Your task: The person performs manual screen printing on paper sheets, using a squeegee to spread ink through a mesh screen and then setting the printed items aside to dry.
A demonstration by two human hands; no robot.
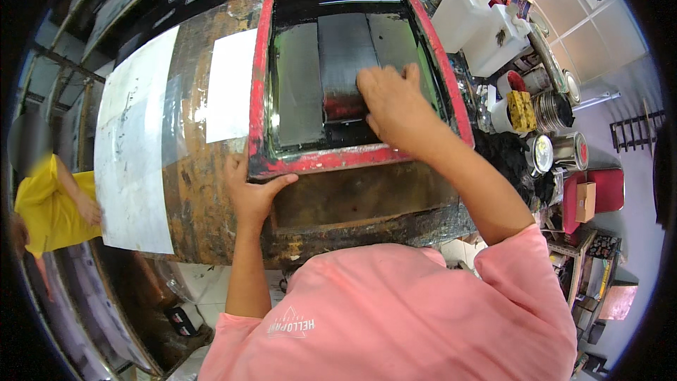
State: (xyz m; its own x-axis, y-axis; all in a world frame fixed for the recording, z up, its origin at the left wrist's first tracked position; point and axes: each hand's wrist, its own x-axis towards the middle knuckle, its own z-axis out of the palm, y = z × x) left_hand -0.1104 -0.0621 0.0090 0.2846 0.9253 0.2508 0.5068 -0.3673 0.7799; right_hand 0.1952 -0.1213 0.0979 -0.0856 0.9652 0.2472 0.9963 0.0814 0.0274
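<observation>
A screen printing frame [467,116] with chipped red edges lies on the worktable, its mesh dark with black ink. Over the near half of the mesh, my right hand [398,104] is closed round one end of a dark squeegee [344,107] with a reddish sheen; part of it is hidden by the fingers. Behind it runs a smoother grey strip on the mesh. At the frame's near left corner, my left hand [248,187] grips the edge, thumb stretched along the front side and fingers along the left side.
White sheets [134,148] lie on the stained wooden table [194,190], left of the frame. White jerrycans [462,14], paint tins [568,149] and a yellow sponge [522,111] crowd the right side. A person in yellow [53,201] stands at the left, a hand near the table edge.
</observation>
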